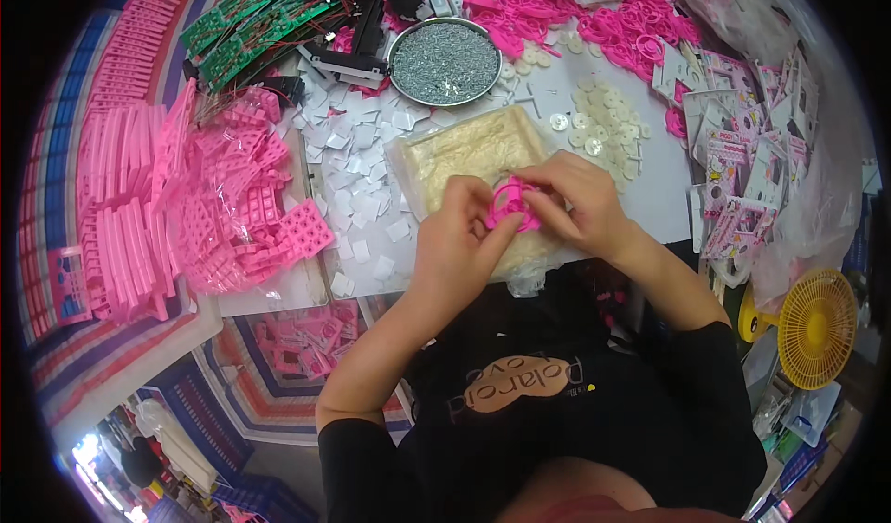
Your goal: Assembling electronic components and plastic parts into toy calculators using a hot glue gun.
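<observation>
A bright pink plastic part (pixel 510 206) with rounded, ring-like outlines is held up between my two hands. My left hand (pixel 455 240) pinches its left and lower side between thumb and fingers. On the other side my right hand (pixel 583 203) is closed, its fingertips at the part's upper right edge; whether they also hold a smaller piece is hidden. Below both hands lies a tan pad (pixel 455 166) wrapped in clear plastic. Small white square pieces (pixel 357 184) are scattered left of the pad, and pale round discs (pixel 599 119) lie to its right.
Behind the pad stands a round metal dish (pixel 444 64) of tiny silvery pieces. Green circuit boards (pixel 251 26) and pink keypad-like pieces (pixel 246 203) are heaped on the left. Pink parts (pixel 613 17) pile up at the back, printed cards (pixel 733 170) and a yellow fan (pixel 817 328) at right.
</observation>
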Demonstrator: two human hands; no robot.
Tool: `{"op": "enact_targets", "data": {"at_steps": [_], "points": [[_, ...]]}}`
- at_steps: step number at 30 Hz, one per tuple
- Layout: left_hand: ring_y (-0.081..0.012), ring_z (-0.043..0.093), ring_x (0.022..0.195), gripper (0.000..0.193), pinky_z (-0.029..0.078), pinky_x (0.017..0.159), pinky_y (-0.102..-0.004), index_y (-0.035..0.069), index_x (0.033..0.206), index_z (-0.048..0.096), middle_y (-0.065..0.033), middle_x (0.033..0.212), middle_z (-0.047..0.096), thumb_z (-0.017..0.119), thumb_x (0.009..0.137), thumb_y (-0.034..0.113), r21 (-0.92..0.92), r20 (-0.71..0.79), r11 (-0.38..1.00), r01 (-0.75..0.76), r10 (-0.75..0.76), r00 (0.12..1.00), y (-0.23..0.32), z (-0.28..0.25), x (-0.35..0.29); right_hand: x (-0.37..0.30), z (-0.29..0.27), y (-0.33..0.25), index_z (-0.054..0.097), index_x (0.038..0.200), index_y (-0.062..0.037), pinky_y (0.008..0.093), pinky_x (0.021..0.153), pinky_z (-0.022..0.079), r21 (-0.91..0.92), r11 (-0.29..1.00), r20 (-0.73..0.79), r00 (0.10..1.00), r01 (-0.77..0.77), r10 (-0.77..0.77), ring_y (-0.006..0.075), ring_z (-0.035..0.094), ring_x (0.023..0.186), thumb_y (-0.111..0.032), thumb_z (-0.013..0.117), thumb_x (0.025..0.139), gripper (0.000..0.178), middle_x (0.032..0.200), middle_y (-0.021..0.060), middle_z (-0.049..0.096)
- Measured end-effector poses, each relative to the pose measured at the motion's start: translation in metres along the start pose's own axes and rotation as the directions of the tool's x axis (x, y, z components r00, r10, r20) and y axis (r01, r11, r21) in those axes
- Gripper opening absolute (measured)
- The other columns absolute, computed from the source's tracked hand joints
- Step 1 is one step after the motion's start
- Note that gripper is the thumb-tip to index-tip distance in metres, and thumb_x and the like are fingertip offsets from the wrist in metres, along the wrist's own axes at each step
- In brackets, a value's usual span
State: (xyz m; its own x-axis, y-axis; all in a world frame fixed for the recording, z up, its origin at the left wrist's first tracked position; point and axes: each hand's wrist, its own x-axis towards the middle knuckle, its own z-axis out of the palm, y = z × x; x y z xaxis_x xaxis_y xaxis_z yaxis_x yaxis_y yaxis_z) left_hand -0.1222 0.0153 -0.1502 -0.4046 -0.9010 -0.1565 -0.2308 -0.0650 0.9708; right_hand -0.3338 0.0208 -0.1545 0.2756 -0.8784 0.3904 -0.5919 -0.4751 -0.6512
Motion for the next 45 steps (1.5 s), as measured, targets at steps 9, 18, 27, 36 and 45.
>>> {"op": "enact_targets", "data": {"at_steps": [9, 18, 27, 36, 45], "points": [[-0.0318, 0.053, 0.124, 0.050, 0.042, 0.100, -0.0468, 0.003, 0.124, 0.063, -0.0152, 0.131, 0.059, 0.076, 0.082, 0.026, 0.680, 0.351, 0.487, -0.549, 0.441, 0.826, -0.022, -0.003, -0.007, 0.019, 0.007, 0.015, 0.065, 0.091, -0.0067, 0.0422, 0.081, 0.046, -0.341, 0.938, 0.133, 0.991, 0.067, -0.023, 0.0327, 0.054, 0.095, -0.009, 0.076, 0.077, 0.018, 0.100, 0.0105, 0.061], [-0.0315, 0.056, 0.130, 0.056, 0.042, 0.109, -0.0431, 0.005, 0.135, 0.062, -0.0138, 0.136, 0.063, 0.078, 0.082, 0.017, 0.114, 0.281, 0.895, -0.432, 0.388, 0.878, 0.019, -0.116, 0.004, 0.013, 0.015, 0.041, 0.061, 0.093, -0.0048, 0.0457, 0.082, 0.042, -0.148, 0.989, 0.088, 0.996, 0.008, 0.005, 0.0372, 0.050, 0.093, -0.014, 0.071, 0.077, 0.021, 0.098, 0.0154, 0.055], [-0.0235, 0.070, 0.083, 0.072, 0.055, 0.076, -0.0367, -0.002, 0.115, 0.067, -0.0151, 0.101, 0.073, 0.075, 0.082, 0.062, 0.574, -0.763, 0.343, 0.743, -0.104, 0.638, 0.045, -0.459, 0.026, 0.015, 0.024, 0.015, 0.061, 0.092, -0.0033, 0.0428, 0.082, 0.041, -0.089, 0.993, 0.074, 0.994, -0.077, 0.084, 0.0347, 0.051, 0.094, -0.010, 0.071, 0.074, 0.022, 0.097, 0.0145, 0.055], [-0.0429, 0.070, 0.102, 0.075, 0.054, 0.089, -0.0467, -0.009, 0.121, 0.064, -0.0312, 0.113, 0.069, 0.082, 0.075, 0.047, 0.731, -0.630, 0.516, 0.447, 0.259, 0.732, 0.022, -0.413, 0.061, 0.010, 0.022, 0.015, 0.062, 0.092, -0.0039, 0.0431, 0.081, 0.043, -0.114, 0.988, 0.012, 0.994, -0.103, 0.105, 0.0344, 0.051, 0.093, -0.013, 0.073, 0.075, 0.022, 0.097, 0.0139, 0.056], [-0.0082, 0.060, 0.083, 0.043, 0.049, 0.071, -0.0236, 0.001, 0.131, 0.054, -0.0028, 0.102, 0.064, 0.071, 0.092, 0.008, -0.021, -0.388, 0.995, -0.099, 0.084, 0.918, 0.062, -0.159, -0.011, 0.036, -0.012, -0.020, 0.058, 0.128, -0.0094, 0.0523, 0.101, 0.042, -0.292, 0.940, -0.284, 0.923, 0.175, -0.260, 0.0412, 0.043, 0.129, -0.015, 0.083, 0.074, 0.060, 0.141, 0.0229, 0.047]]}}
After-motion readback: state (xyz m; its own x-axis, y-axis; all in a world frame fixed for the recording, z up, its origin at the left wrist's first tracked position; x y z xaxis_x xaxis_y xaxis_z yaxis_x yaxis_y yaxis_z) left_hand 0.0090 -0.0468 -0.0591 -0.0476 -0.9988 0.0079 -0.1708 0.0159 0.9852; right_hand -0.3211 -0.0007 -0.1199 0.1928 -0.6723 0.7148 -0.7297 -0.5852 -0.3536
